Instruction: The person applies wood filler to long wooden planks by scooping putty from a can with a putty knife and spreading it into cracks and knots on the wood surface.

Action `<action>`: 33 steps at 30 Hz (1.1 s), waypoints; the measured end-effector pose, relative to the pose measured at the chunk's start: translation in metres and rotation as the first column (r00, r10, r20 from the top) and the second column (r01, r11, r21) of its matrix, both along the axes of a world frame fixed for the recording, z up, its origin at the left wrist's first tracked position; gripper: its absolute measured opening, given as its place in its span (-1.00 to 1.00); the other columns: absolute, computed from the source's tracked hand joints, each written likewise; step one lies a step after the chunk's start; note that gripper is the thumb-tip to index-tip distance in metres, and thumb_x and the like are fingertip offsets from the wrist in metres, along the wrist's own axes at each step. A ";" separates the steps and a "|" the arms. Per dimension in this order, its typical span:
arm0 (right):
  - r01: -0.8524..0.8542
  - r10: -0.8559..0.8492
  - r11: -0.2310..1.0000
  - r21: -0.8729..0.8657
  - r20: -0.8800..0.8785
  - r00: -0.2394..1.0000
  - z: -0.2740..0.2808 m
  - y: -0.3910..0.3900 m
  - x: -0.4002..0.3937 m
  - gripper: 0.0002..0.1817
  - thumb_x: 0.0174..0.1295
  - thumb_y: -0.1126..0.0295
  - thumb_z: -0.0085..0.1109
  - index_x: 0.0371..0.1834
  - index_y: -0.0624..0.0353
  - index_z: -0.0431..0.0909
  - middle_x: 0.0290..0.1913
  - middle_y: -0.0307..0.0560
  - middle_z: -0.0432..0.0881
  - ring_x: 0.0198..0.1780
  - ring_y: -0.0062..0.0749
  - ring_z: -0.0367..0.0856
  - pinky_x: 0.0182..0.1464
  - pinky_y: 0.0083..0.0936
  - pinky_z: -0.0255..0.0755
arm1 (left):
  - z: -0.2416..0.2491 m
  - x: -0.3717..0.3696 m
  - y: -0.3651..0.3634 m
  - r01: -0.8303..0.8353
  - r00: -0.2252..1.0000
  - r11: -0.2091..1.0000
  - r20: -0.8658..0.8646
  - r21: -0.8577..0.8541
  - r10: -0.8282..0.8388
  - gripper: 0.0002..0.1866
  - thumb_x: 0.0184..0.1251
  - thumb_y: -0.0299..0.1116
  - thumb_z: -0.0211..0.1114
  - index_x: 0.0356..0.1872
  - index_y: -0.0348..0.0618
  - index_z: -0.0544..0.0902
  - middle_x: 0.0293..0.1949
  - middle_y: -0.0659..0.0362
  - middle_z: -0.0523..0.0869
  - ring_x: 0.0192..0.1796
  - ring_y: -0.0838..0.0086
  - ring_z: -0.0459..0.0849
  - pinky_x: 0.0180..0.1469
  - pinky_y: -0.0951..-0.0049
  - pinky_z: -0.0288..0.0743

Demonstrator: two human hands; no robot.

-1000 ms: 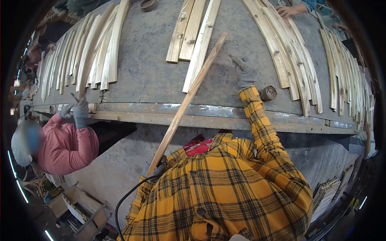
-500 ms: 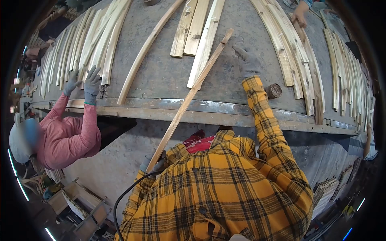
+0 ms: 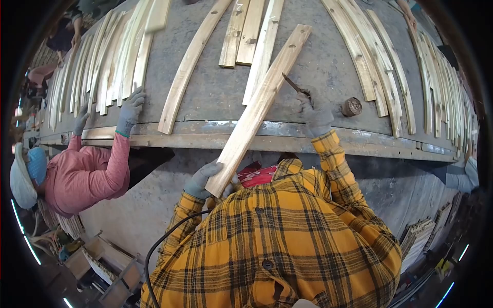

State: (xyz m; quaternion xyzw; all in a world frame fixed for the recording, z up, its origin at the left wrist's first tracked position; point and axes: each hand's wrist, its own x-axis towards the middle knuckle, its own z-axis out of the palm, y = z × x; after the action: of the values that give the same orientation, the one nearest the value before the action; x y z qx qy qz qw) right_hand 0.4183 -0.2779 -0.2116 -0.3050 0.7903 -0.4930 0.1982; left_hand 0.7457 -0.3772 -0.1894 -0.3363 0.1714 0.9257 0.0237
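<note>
My left hand (image 3: 204,178), in a grey glove, grips the near end of a wooden board (image 3: 262,105). The board slants up and away across the metal table edge, its broad pale face turned upward. At its far end a dark knot shows, and that end overlaps the tabletop. My right hand (image 3: 314,114), also gloved, is closed around a slim, dark, pointed tool (image 3: 292,83), whose tip points left toward the board. Just right of this hand stands a small round tin (image 3: 352,107) with brown crusted sides.
On the grey table (image 3: 205,97) lie three short boards (image 3: 262,56) ahead, a single curved-looking board (image 3: 187,77) to the left, and a group of boards (image 3: 377,66) to the right. A person in pink (image 3: 87,177) works at left beside more boards (image 3: 110,61).
The board in my left hand has turned from its narrow edge to its broad face. My right hand has drawn nearer, and its tool now shows. The co-worker's hand at upper right moved away.
</note>
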 end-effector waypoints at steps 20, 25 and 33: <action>-0.042 0.068 0.997 0.057 -0.580 0.812 -0.006 -0.016 0.035 -0.46 0.09 0.56 0.01 0.13 -0.26 0.53 -0.35 -0.12 0.56 -0.31 -0.24 0.58 -0.30 -0.36 0.47 | 0.011 0.009 -0.016 -0.108 0.977 0.955 -0.146 0.278 0.153 -0.50 0.49 -0.04 -0.11 0.15 -0.30 0.26 -0.48 0.19 0.43 -0.75 0.70 0.32 -0.80 0.77 0.19; -0.010 0.069 0.994 0.106 -0.571 0.818 0.004 -0.023 0.043 -0.50 0.12 0.49 0.05 0.13 -0.29 0.52 -0.36 -0.12 0.56 -0.35 -0.23 0.57 -0.32 -0.35 0.47 | 0.015 0.009 -0.019 -0.104 0.987 0.972 -0.102 0.213 0.128 -0.51 0.47 -0.03 -0.08 0.13 -0.29 0.29 -0.48 0.14 0.45 -0.74 0.65 0.35 -0.77 0.72 0.24; 0.068 0.119 0.965 0.254 -0.651 0.750 0.006 -0.018 0.034 -0.48 0.08 0.50 0.08 0.13 -0.30 0.53 -0.32 -0.15 0.57 -0.35 -0.24 0.57 -0.34 -0.36 0.47 | 0.017 0.012 -0.036 0.050 0.998 0.998 0.027 -0.034 -0.049 -0.50 0.35 0.01 0.06 0.03 -0.27 0.39 -0.47 0.04 0.57 -0.69 0.51 0.48 -0.74 0.61 0.33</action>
State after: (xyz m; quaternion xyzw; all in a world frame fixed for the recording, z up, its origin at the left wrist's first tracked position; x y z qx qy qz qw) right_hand 0.4523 -0.2957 -0.2054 -0.4416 0.8627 -0.2418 -0.0489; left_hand 0.7575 -0.4127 -0.1722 -0.3443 0.1953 0.9173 0.0428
